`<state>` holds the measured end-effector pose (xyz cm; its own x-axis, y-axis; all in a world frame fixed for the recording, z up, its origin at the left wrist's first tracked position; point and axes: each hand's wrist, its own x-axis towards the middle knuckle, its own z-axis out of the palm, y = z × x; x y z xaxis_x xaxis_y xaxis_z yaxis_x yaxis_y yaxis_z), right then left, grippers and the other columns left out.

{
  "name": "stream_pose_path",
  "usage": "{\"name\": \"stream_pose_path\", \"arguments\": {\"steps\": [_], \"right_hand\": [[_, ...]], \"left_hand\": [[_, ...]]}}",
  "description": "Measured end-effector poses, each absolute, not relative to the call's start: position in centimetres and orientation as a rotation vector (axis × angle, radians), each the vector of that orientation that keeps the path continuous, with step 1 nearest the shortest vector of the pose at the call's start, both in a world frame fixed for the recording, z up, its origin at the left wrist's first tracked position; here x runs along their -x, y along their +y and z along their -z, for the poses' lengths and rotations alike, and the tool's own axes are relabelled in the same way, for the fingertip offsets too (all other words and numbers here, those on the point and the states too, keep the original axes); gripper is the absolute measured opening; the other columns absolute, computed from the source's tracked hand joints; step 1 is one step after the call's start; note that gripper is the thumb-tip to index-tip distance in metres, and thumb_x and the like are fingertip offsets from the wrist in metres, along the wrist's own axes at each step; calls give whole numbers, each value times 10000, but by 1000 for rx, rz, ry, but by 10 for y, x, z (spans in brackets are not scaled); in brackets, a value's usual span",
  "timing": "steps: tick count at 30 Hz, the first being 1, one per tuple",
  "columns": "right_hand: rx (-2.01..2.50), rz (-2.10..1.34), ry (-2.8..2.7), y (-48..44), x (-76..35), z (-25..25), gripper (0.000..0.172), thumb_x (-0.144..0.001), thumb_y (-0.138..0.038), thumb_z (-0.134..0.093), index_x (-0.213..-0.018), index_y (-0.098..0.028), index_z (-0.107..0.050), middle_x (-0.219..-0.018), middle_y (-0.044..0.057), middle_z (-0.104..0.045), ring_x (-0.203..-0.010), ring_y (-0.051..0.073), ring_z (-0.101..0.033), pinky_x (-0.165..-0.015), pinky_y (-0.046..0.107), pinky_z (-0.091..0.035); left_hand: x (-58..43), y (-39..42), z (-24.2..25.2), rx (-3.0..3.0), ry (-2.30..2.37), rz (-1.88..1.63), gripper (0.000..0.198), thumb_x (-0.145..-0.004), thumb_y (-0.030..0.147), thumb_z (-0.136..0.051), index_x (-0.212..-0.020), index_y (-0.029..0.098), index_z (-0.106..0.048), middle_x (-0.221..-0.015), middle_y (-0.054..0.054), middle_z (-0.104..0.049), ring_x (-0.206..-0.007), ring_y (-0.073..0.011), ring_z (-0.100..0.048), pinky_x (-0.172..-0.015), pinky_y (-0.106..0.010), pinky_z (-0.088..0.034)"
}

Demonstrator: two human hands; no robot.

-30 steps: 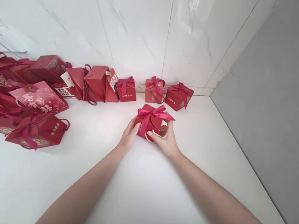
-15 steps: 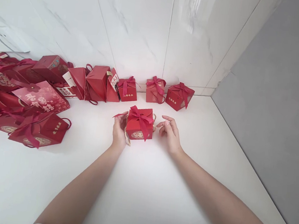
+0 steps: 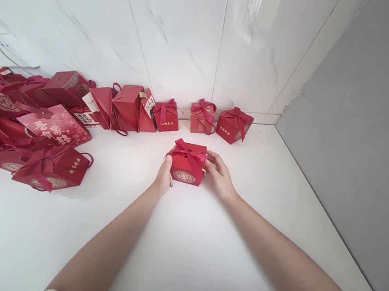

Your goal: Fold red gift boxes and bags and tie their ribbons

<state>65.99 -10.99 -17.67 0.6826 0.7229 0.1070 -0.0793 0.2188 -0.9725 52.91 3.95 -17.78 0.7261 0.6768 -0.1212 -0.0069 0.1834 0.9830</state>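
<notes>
Between my hands, on the white tabletop, is a red gift box (image 3: 186,177) with a gold round print on its front. A dark pink ribbon bow (image 3: 189,153) is tied over its top. My left hand (image 3: 163,177) grips the box's left side, its thumb in front and its other fingers hidden behind. At the right side, my right hand (image 3: 218,173) holds the box with curled fingers. A bit of gold twisted cord (image 3: 171,180) hangs by my left hand, and more of it shows under my right fingers.
Three small ribboned boxes stand along the tiled wall, among them a left one (image 3: 166,117) and a right one (image 3: 234,125). Folded red boxes (image 3: 127,108) lean beside them. A pile of red boxes (image 3: 53,167) covers the left. A grey panel (image 3: 362,135) bounds the right.
The gift box has shifted slightly right and turned a little. My right hand, apart from it before, has closed on its right side. My left thumb has come round to the front.
</notes>
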Motion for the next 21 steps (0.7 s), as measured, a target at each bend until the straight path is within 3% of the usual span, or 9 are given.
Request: {"name": "stream_pose_path", "arguments": {"steps": [2, 5, 9, 21], "right_hand": [[1224, -616, -647, -110, -660, 177, 442, -900, -527, -623, -1252, -261, -598, -1317, 83, -616, -1101, 235, -604, -850, 372, -521], [1211, -614, -635, -110, -659, 178, 404, -903, -520, -623, -1205, -252, -608, -1264, 74, -625, -961, 203, -619, -760, 345, -522], [1246, -601, -636, -111, -660, 177, 403, -895, -531, -630, -1172, -240, -609, -1191, 67, -652, -868, 180, -617, -752, 339, -519], [1314, -577, -666, -113, -659, 174, 383, -867, -551, -660, -1102, -250, -619, -1175, 57, -669, -918, 198, -627, -780, 350, -536]], "left_hand": [[-530, 40, 177, -1334, 704, -536, 721, -838, 826, -420, -1091, 184, -628, -851, -72, -715, -423, -108, -436, -358, -272, -248], [-531, 40, 175, -1342, 717, -558, 711, -780, 862, -461, -998, 210, -640, -754, -64, -689, -428, -134, -449, -345, -281, -251], [-532, 39, 172, -1330, 741, -560, 664, -766, 855, -498, -896, 217, -626, -667, -45, -647, -418, -143, -442, -347, -288, -241], [-534, 42, 168, -1264, 773, -601, 575, -803, 795, -513, -803, 222, -556, -591, 4, -561, -379, -115, -417, -328, -274, -236]]}}
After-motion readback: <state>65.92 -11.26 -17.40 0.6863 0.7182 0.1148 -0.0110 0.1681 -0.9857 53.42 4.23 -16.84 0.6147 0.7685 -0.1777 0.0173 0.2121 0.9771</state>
